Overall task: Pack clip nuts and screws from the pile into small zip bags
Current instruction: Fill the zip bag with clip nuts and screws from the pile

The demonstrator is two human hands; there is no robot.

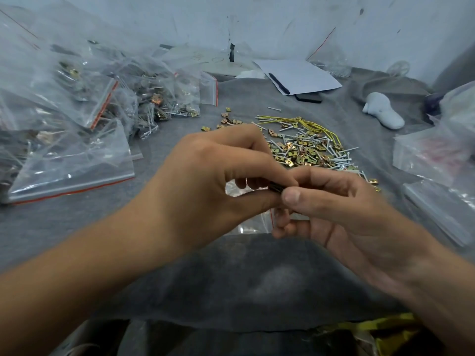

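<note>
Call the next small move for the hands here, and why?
Probably finish sealing the small zip bag: both the left hand and right hand pinch at its top edge in front of the pile. Whether the zip is closed is hidden, so this is a guess.

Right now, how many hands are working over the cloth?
2: the left hand and the right hand meet at centre, both pinching a small zip bag in front of the pile.
</note>
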